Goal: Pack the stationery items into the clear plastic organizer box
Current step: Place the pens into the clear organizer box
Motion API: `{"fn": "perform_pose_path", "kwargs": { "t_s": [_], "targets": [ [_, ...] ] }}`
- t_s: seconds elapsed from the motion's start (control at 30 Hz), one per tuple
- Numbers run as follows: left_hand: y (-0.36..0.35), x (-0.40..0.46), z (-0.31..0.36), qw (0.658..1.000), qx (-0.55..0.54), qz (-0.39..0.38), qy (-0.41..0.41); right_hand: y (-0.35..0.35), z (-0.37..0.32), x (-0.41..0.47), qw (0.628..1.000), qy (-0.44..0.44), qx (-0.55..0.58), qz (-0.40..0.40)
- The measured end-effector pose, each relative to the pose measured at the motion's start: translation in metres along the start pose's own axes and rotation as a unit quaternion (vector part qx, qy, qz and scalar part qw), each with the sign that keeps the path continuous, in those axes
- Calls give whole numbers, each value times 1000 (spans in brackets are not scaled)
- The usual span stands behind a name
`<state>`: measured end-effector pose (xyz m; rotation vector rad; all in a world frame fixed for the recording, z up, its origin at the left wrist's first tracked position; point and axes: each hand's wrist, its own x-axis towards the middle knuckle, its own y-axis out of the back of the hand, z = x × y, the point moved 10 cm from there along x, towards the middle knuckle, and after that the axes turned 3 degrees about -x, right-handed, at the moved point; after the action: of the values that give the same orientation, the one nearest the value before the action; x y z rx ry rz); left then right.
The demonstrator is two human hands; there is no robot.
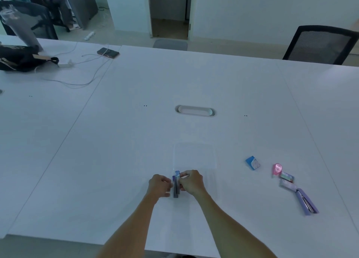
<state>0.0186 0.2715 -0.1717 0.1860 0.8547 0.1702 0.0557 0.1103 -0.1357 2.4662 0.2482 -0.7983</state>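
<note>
The clear plastic organizer box (195, 156) lies open on the white table, nearly see-through, its lid part stretching away from me. At its near left corner my left hand (160, 184) and my right hand (191, 182) pinch a narrow dark blue and purple item (176, 185) between them, standing on edge. To the right lie a blue eraser box (252, 163), a pink correction tape (277, 169), two small packets (287, 181) and a purple stapler (307, 202).
A cable port (195, 111) is set in the table's middle. At the far left are a black bag (17, 58), a phone (108, 52) and white cables (77, 82). A black office chair (320, 44) stands behind the table's far right edge.
</note>
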Motion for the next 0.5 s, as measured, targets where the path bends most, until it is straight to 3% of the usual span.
{"fn": "perform_pose_path", "kwargs": {
  "t_s": [0.33,0.5],
  "targets": [
    [-5,0,-3,1000,-1,-5,-1,-13,1,0,993,25,-77,85],
    [-3,2,-6,1000,9,6,-5,-13,2,-3,993,35,-75,80]
  ]
}}
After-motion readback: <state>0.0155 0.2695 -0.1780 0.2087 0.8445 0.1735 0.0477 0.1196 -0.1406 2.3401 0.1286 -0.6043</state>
